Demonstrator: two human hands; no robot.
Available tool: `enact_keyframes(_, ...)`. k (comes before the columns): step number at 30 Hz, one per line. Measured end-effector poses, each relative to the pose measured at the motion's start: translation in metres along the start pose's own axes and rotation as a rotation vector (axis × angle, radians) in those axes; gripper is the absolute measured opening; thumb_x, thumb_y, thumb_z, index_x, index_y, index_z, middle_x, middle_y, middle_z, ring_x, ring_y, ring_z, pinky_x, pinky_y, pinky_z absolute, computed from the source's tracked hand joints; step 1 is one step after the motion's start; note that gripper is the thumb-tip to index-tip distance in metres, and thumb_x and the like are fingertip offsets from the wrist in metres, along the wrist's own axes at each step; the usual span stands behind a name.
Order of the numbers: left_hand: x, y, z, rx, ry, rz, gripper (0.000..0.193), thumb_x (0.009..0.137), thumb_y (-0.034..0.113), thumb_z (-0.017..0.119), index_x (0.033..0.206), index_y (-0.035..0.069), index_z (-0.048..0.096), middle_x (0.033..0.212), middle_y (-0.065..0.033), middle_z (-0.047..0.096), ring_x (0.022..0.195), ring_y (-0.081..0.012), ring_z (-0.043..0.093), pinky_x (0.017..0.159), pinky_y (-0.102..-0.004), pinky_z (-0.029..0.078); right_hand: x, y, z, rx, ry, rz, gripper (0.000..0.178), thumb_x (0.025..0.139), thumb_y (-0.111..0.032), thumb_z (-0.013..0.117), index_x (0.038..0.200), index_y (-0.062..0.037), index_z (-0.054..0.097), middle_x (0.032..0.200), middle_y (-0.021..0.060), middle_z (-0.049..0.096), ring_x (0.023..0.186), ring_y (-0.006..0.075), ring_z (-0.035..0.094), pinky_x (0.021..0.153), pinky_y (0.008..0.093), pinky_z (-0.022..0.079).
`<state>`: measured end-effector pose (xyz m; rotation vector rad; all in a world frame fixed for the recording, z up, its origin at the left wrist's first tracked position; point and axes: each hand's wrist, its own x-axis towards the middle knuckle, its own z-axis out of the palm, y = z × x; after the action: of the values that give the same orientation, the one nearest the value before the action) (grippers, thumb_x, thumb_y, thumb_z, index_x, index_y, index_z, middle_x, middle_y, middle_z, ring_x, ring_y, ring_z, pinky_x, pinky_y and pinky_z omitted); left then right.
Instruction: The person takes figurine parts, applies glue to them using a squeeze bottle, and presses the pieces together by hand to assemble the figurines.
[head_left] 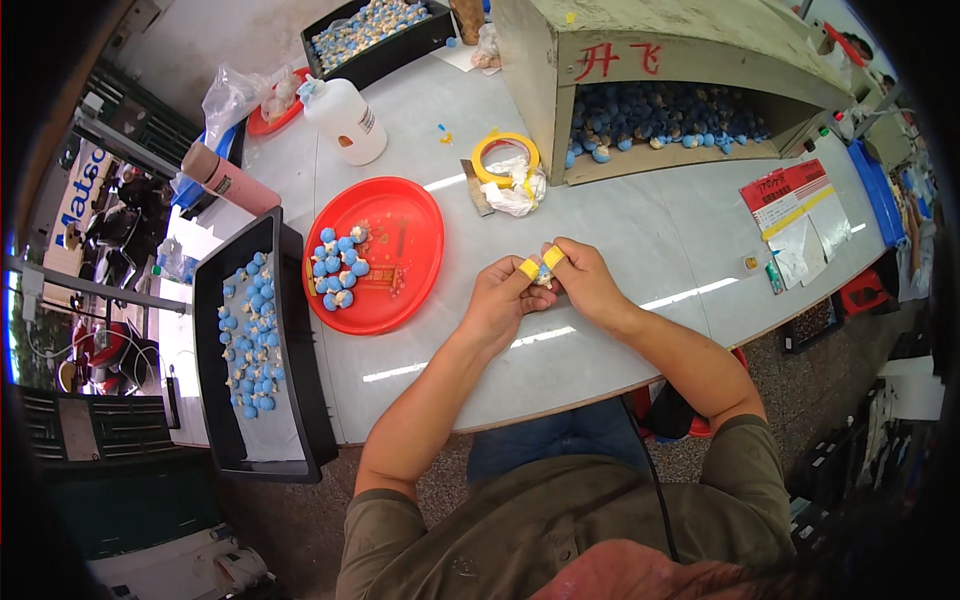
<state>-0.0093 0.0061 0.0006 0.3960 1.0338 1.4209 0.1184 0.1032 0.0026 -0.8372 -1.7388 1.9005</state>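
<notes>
L hand [503, 297] & R hand [590, 285], thumbs w/ yellow tape [529, 268], are gripping a sm. blue-&-cream pc [544, 274] btwn fingertips, over gray table [630, 225]. From hands: red plate [412, 225] w/ similar balls [333, 265] is sitting at 9 o'clock, yellow roll [476, 158] lying at 11, open-front box [700, 62] standing at 1.

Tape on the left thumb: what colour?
The tape is yellow, seen best in the head view.

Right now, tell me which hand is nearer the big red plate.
Left. The left hand is to the right of the big red plate, apart from it; the right hand is farther right, beyond the left.
</notes>
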Motion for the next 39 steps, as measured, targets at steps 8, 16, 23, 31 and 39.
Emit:
enact_keyframes(8,0.002,0.002,-0.004,-0.055,0.003,-0.03,0.028,0.1,0.029,0.051,0.1,0.001,0.056,0.089,-0.0124,0.067,0.074,-0.0136,0.066,0.067,-0.0241,0.056,0.002,-0.006,-0.004,0.193,-0.004,0.108,0.033,0.1,-0.029,0.051,0.078,-0.0035,0.052,0.068,-0.0007,0.051,0.062,0.0057,0.046,0.056,0.0248,0.039)
enact_keyframes(16,0.002,-0.003,0.005,0.015,0.179,0.155,0.024,0.099,0.024,0.054,0.108,0.002,0.052,0.1,-0.0091,0.064,0.089,-0.0146,0.065,0.078,-0.027,0.055,-0.002,0.003,0.001,0.035,0.022,-0.166,0.02,0.094,-0.015,0.06,0.105,0.0004,0.054,0.082,0.0015,0.06,0.072,0.004,0.054,0.063,0.0191,0.043)
enact_keyframes(23,-0.001,0.003,0.001,-0.001,0.141,0.19,0.024,0.095,0.019,0.061,0.11,0.002,0.052,0.103,-0.0093,0.063,0.093,-0.0167,0.065,0.082,-0.0274,0.054,-0.002,-0.021,-0.011,0.128,-0.078,0.044,0.018,0.096,-0.013,0.057,0.108,0.0001,0.054,0.084,0.0016,0.06,0.065,0.0045,0.052,0.057,0.0195,0.043)
enact_keyframes(31,-0.001,0.008,0.001,0.209,0.123,0.26,0.024,0.093,0.007,0.059,0.114,-0.002,0.053,0.106,-0.0119,0.064,0.096,-0.0179,0.066,0.084,-0.0279,0.054,0.002,-0.019,-0.021,0.021,-0.137,-0.008,0.02,0.096,-0.013,0.054,0.112,-0.0024,0.057,0.086,0.0018,0.062,0.064,0.0051,0.053,0.056,0.0195,0.044)
enact_keyframes(39,0.001,0.008,-0.004,0.209,0.088,0.215,0.021,0.091,0.005,0.06,0.109,-0.007,0.058,0.104,-0.014,0.065,0.093,-0.019,0.067,0.082,-0.0274,0.056,0.003,-0.017,-0.025,-0.059,-0.168,-0.027,0.02,0.091,-0.007,0.057,0.11,0.0012,0.058,0.081,0.0022,0.062,0.063,0.0047,0.054,0.056,0.0208,0.045)
